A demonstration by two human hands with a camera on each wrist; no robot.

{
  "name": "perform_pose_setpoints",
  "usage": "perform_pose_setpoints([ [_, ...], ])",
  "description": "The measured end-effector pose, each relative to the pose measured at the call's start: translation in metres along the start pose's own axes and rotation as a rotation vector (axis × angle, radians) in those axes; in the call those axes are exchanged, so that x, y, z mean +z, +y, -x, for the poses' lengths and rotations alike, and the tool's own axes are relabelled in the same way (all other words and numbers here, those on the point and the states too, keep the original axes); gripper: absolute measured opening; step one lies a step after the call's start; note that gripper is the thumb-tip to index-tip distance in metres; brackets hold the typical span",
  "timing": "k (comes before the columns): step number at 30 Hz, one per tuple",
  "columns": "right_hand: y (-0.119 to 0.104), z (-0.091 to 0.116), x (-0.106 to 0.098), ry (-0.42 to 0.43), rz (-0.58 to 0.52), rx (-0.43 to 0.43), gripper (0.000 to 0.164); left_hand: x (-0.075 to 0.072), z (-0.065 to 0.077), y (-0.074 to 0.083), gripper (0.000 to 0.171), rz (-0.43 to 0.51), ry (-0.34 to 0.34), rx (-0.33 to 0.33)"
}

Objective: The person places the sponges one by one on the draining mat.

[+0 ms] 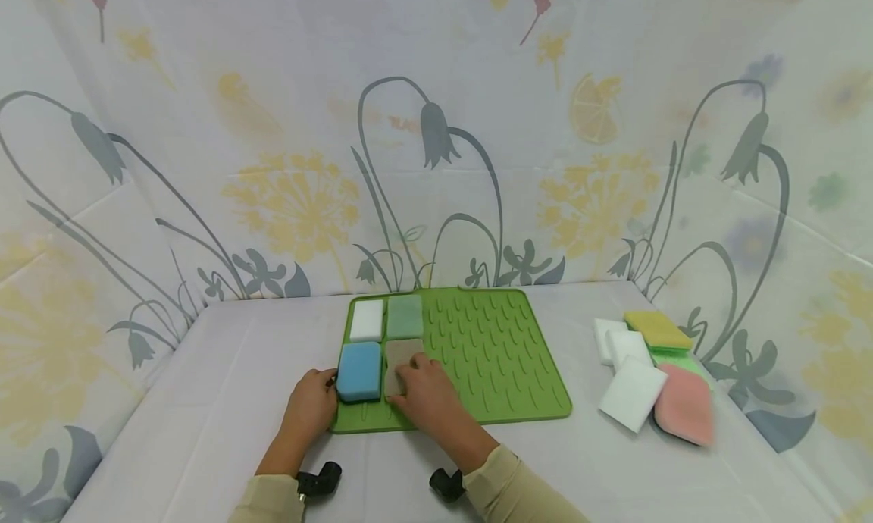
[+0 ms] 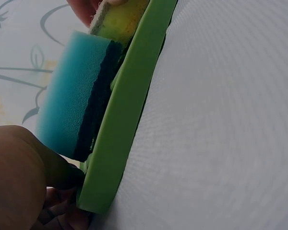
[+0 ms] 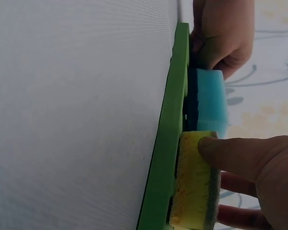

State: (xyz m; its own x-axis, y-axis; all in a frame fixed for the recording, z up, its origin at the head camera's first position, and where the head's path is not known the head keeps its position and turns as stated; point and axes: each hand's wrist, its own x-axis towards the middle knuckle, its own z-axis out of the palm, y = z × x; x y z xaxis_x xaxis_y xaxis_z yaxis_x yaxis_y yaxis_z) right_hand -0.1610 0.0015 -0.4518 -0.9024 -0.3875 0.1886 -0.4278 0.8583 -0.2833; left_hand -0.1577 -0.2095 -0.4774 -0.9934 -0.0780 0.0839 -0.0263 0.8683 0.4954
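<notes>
My left hand point(image 1: 311, 403) is at the left edge of a green ridged drying mat point(image 1: 491, 356), beside a blue sponge point(image 1: 359, 371) with a dark scouring base. Its curled fingers pinch the mat's edge at the corner in the left wrist view. My right hand point(image 1: 426, 394) holds a yellow sponge point(image 3: 194, 182) with a grey-beige scouring side on top, its thumb on the near side. This sponge rests on the mat, right of the blue one. Behind them on the mat lie a white sponge point(image 1: 367, 321) and a grey-green sponge point(image 1: 405, 316).
On the table point(image 1: 273, 333) at the right is a loose pile: several white sponges point(image 1: 633, 394), a yellow sponge with a green side point(image 1: 658, 330), and a pink sponge point(image 1: 684, 405) with a dark base. A flower-patterned cloth point(image 1: 436, 167) hangs behind and around the table.
</notes>
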Motion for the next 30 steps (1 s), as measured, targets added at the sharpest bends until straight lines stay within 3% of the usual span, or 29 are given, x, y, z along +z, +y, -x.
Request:
perform_pose_setpoints([
  [11, 0.004, 0.001, -0.008, -0.016, 0.015, -0.058, 0.046, 0.000, 0.000, -0.001, 0.034, -0.004, 0.007, 0.007],
  [20, 0.023, 0.004, -0.018, -0.027, -0.125, -0.023, 0.046, 0.000, -0.001, 0.000, 0.034, 0.001, 0.010, 0.018],
  [30, 0.046, 0.013, -0.032, 0.015, -0.145, 0.017, 0.043, 0.002, 0.000, -0.001, 0.033, -0.009, 0.011, 0.020],
])
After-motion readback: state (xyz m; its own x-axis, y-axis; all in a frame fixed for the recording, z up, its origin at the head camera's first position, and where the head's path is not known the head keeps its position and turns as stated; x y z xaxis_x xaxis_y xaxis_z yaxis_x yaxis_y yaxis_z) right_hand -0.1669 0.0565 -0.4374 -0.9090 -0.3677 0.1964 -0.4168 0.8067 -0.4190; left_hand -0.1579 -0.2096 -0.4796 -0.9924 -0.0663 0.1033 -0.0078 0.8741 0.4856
